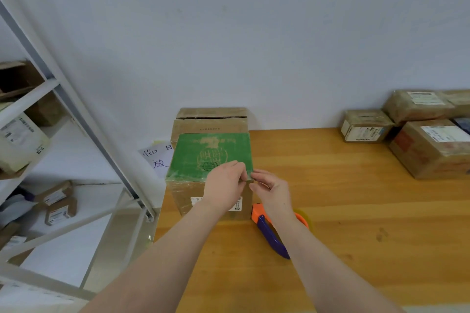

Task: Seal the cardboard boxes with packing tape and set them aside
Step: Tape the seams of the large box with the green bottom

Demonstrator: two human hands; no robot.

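Note:
A cardboard box with a green printed top (203, 155) stands at the near left of the wooden table (356, 211). My left hand (225, 180) lies over its front right corner, fingers curled down onto the edge. My right hand (270, 188) meets it there, fingertips pinching at the same corner. What they pinch is too small to tell. A tape dispenser with an orange body and purple handle (269, 234) lies on the table just right of the box, partly under my right forearm.
A second brown box (211, 119) stands behind the green-topped one against the wall. Several labelled boxes (419, 134) are stacked at the table's far right. A metal shelf rack (63, 114) with boxes stands left of the table. A handwritten paper note (157, 157) hangs beside the box.

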